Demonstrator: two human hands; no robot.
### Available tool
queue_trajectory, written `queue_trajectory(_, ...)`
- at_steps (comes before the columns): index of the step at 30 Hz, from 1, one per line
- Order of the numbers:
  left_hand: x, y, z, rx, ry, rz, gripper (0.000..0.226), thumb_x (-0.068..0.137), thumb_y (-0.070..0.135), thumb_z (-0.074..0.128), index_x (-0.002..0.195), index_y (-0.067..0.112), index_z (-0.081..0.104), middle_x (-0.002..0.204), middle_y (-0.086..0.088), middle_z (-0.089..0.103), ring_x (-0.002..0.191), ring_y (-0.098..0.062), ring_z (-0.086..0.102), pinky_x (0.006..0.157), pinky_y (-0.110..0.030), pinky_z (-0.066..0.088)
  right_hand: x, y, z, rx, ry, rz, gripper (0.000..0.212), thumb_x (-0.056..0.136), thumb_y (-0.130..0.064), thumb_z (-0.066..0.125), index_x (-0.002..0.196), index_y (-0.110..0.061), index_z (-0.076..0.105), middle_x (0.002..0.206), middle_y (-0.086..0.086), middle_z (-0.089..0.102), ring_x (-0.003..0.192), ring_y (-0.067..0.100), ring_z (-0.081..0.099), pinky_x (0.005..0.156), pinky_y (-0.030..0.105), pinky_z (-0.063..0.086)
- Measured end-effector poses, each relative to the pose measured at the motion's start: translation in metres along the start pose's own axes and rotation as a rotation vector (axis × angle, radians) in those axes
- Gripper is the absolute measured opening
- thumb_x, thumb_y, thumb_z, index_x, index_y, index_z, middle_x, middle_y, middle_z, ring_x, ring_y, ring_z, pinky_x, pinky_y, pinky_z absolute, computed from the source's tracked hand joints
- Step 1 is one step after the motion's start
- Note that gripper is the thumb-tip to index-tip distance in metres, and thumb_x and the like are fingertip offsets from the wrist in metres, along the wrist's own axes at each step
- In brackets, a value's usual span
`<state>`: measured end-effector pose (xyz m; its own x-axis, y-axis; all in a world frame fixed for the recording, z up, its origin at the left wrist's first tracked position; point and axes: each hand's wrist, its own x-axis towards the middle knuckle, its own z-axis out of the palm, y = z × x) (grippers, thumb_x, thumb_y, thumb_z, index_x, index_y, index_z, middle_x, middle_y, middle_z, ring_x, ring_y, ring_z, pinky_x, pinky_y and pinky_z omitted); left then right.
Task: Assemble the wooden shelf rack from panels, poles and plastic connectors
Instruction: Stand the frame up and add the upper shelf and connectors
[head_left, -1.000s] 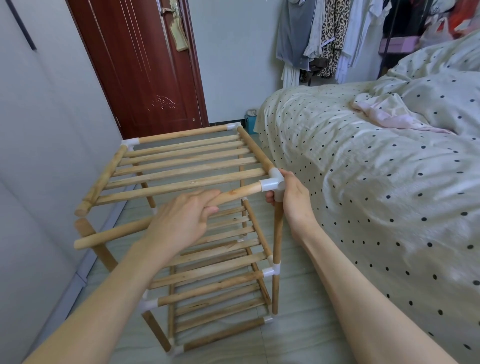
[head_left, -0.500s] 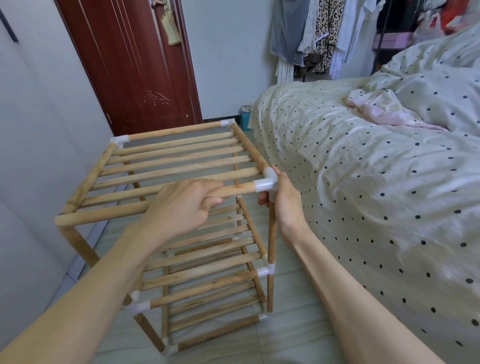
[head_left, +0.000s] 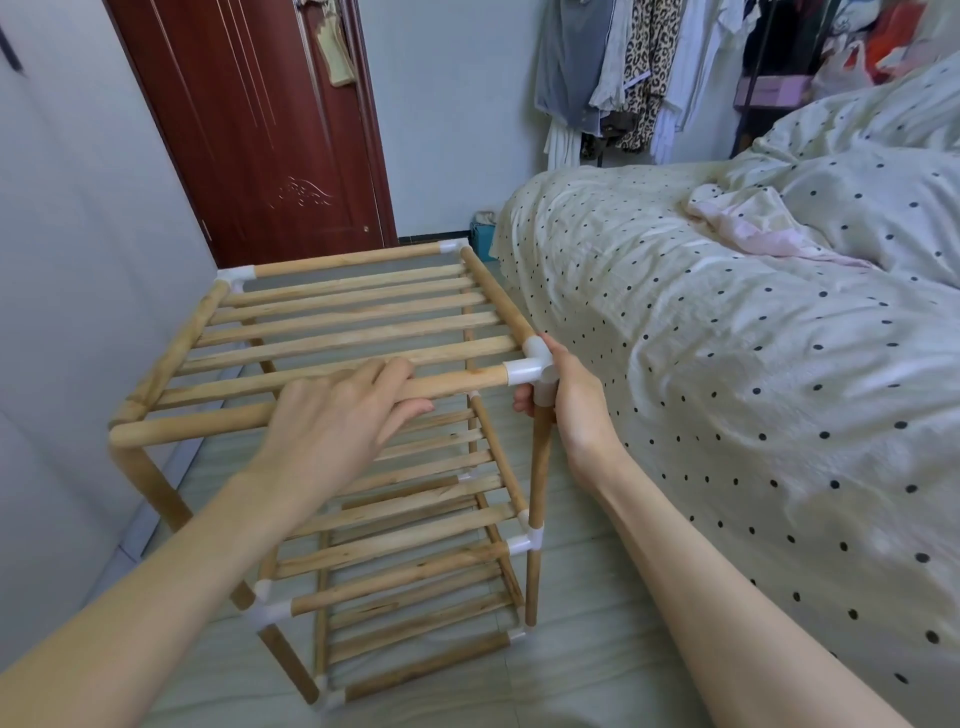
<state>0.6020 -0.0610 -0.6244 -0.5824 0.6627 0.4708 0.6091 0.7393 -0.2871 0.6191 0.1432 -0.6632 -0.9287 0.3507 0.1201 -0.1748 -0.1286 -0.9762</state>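
The wooden rack (head_left: 363, 332) stands on the floor with slatted shelves at three levels. My left hand (head_left: 337, 421) holds the front top pole (head_left: 208, 418), fingers lying over it and thumb under. The pole's right end sits in a white plastic corner connector (head_left: 530, 364). My right hand (head_left: 566, 410) grips that connector and the top of the right front upright (head_left: 537, 493). The pole's bare left end (head_left: 119, 435) lies against the left front upright (head_left: 150, 483) and the top panel's side pole, with no connector visible there.
A bed with a dotted cover (head_left: 727, 364) runs close along the rack's right side. A white wall (head_left: 62, 260) is at the left, a dark red door (head_left: 260, 130) behind. Clothes hang on a rail (head_left: 623, 78) at the back. Pale floor tiles (head_left: 597, 649) lie in front.
The front pole's left end has swung up from below the top panel to the left front corner. My left hand's fingers have loosened on it. The right hand stays on the connector.
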Motion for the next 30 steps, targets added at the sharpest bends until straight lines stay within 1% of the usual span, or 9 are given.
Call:
queue_trajectory(5,0.003,-0.007,0.007,0.043,0.033,0.092,0.047,0.093,0.048,0.036,0.077,0.008,0.056,0.053,-0.003,0.055,0.034,-0.018,0.039,0.036,-0.019,0.023,0.001,0.007,0.001,-0.103,0.063,-0.04,0.044,0.101,-0.033,0.023,0.093,-0.018,0.064,0.057,-0.001,0.057,0.054,0.005,0.055,0.067,0.021,0.049)
queue_trajectory(8,0.009,-0.005,0.006,0.006,0.006,0.084,0.048,0.09,0.05,0.033,0.078,0.009,0.057,0.05,-0.001,0.05,0.034,-0.016,0.031,0.035,-0.019,0.024,0.001,0.009,0.001,-0.129,0.092,-0.095,0.038,0.1,-0.032,0.024,0.092,-0.026,0.061,0.057,-0.002,0.054,0.055,0.006,0.053,0.059,0.014,0.046)
queue_trajectory(11,0.013,-0.009,0.01,-0.005,-0.016,0.045,0.057,0.084,0.06,0.01,0.088,0.021,0.051,0.054,0.009,0.042,0.039,-0.01,0.035,0.036,-0.02,0.02,0.0,0.009,0.002,-0.13,0.107,-0.135,0.033,0.097,-0.033,0.025,0.09,-0.035,0.057,0.057,0.0,0.053,0.053,0.003,0.052,0.054,0.011,0.044)
queue_trajectory(15,0.016,-0.011,0.014,-0.037,-0.105,0.017,0.066,0.074,0.066,-0.007,0.092,0.028,0.045,0.058,0.01,0.041,0.045,-0.004,0.039,0.04,-0.019,0.031,0.002,0.011,0.006,-0.128,0.162,-0.124,0.039,0.101,-0.03,0.021,0.099,-0.027,0.06,0.061,0.002,0.053,0.054,0.004,0.051,0.055,0.014,0.043)
queue_trajectory(17,0.014,-0.01,0.015,-0.012,-0.114,0.0,0.071,0.075,0.064,-0.007,0.101,0.027,0.048,0.063,0.01,0.044,0.05,-0.008,0.045,0.046,-0.022,0.039,0.0,0.012,0.011,-0.162,0.176,-0.121,0.046,0.103,-0.033,0.015,0.109,-0.019,0.059,0.07,0.002,0.055,0.061,0.004,0.052,0.061,0.014,0.044)
queue_trajectory(20,0.013,-0.003,0.017,0.04,-0.064,-0.015,0.061,0.087,0.058,0.002,0.11,0.025,0.048,0.081,0.008,0.057,0.061,-0.012,0.051,0.049,-0.023,0.036,-0.01,0.014,0.018,-0.267,0.223,-0.151,0.049,0.102,-0.038,0.014,0.122,-0.013,0.051,0.105,-0.001,0.057,0.091,-0.002,0.052,0.089,0.017,0.041)
queue_trajectory(24,0.004,0.004,0.016,-0.029,-0.012,0.033,0.041,0.102,0.033,0.025,0.14,0.019,0.032,0.128,0.0,0.052,0.109,-0.016,0.049,0.084,-0.028,0.037,-0.033,0.022,0.034,-0.443,0.331,-0.141,0.043,0.1,-0.025,0.028,0.141,-0.013,0.031,0.144,0.002,0.039,0.132,0.016,0.035,0.107,0.03,0.03)
queue_trajectory(27,-0.025,-0.005,0.009,-0.101,-0.013,0.042,0.05,0.1,0.018,0.036,0.148,0.014,0.02,0.143,-0.004,0.04,0.128,-0.02,0.04,0.107,-0.035,0.029,-0.051,0.023,0.047,-0.546,0.31,-0.057,0.051,0.098,-0.016,0.036,0.143,-0.001,0.018,0.151,0.011,0.023,0.139,0.026,0.024,0.114,0.04,0.024)
queue_trajectory(30,-0.062,-0.023,0.0,-0.113,-0.068,0.046,0.053,0.1,0.018,0.038,0.149,0.016,0.019,0.156,-0.004,0.02,0.143,-0.019,0.017,0.119,-0.038,0.009,-0.077,0.026,0.074,-0.598,0.151,0.093,0.06,0.099,-0.021,0.037,0.149,-0.006,0.007,0.157,0.009,0.008,0.143,0.025,0.016,0.114,0.037,0.018)
